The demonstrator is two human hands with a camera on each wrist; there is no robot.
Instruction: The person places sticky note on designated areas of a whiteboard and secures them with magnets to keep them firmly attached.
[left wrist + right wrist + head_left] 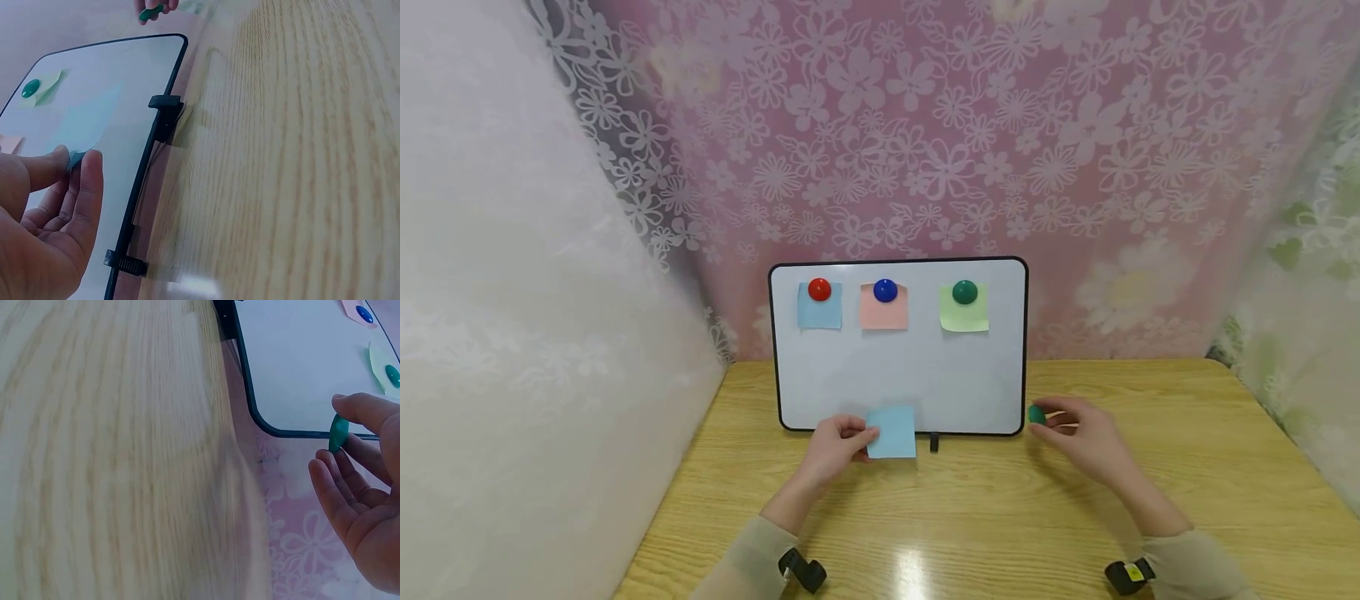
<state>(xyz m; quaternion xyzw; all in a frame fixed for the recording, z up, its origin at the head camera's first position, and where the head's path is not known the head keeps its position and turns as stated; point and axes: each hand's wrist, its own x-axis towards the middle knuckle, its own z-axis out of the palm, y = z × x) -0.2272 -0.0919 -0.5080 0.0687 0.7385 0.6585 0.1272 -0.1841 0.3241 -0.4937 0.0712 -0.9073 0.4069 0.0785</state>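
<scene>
My left hand (838, 446) pinches a blue sticky note (892, 432) by its left edge, in front of the lower part of a whiteboard (895, 375). In the left wrist view the thumb and fingertips grip the edge of the same note (90, 119). Just beyond the board's lower right corner, my right hand (1078, 433) holds a green round magnet (1037, 415) between thumb and fingers. The right wrist view shows that magnet (339, 433) edge-on, near the board's frame.
Along the board's top, a red magnet (819, 289) holds a blue note (820, 315), a blue magnet (885, 290) a pink note (883, 317), and another green magnet (965, 292) a green note (964, 318). The board stands on a wooden table (985, 517) before a flowered curtain (955, 125).
</scene>
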